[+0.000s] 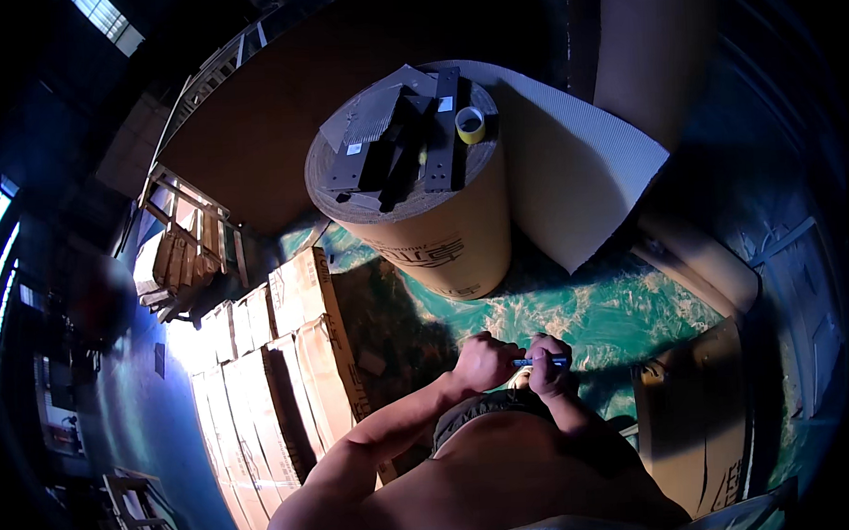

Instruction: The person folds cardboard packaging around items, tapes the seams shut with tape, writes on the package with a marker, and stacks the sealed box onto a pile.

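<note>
Close in front of my body, both hands meet on a short blue-and-white marker pen [559, 360] held level. My left hand [486, 363] is closed around its left end, which the fingers hide. Thumb and fingers of my right hand [549, 371] grip the pen's other part, with its right end sticking out. Beyond the hands stands a large upright roll of corrugated cardboard [443, 250], its loose end curling off to the right. On top of the roll lie dark flat metal-looking pieces [445, 141] and a roll of yellow tape [470, 125].
Rows of cardboard packages [260, 395] stand to the left. A tall cardboard bundle [692, 414] is at the right, with a cardboard tube [699, 267] behind it. Wooden frames and stacked boards [182, 252] sit farther left. The green floor [588, 315] is scuffed.
</note>
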`<control>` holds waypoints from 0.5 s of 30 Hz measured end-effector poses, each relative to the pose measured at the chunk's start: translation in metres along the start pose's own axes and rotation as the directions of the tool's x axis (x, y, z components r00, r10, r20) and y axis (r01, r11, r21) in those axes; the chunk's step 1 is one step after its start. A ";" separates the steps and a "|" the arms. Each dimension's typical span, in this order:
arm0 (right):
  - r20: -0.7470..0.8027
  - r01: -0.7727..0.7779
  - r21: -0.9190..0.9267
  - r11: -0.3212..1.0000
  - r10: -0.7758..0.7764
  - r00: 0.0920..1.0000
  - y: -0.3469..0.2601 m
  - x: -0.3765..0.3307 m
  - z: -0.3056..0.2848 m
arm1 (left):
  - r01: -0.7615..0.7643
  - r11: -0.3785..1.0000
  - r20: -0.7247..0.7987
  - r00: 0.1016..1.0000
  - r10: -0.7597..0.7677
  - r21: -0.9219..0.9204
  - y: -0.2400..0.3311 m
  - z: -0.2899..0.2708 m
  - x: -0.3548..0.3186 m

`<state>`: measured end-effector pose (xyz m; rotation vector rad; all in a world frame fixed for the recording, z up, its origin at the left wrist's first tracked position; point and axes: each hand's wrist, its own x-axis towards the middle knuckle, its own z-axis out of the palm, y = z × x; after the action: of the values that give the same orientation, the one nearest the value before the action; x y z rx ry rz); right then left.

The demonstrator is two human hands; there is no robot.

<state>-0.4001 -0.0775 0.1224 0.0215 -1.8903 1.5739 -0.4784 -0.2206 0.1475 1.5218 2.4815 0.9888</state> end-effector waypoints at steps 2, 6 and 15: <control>0.101 -0.243 0.020 0.970 0.239 0.966 0.021 0.031 0.007 | 0.222 0.974 0.113 0.968 -0.224 0.032 -0.021 0.003 0.011; 0.341 -0.588 -0.055 0.807 0.569 0.748 0.068 0.091 0.022 | 0.376 0.915 0.022 0.926 -0.377 -0.145 -0.076 -0.012 0.029; 0.088 -0.476 -0.484 0.734 0.582 0.808 0.092 0.098 0.021 | 0.564 0.821 -0.595 0.689 -0.415 0.081 -0.236 -0.100 0.126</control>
<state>-0.5243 -0.0320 0.0895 -0.6211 -2.5741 1.4858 -0.7630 -0.2379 0.1297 0.5149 3.2709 1.1446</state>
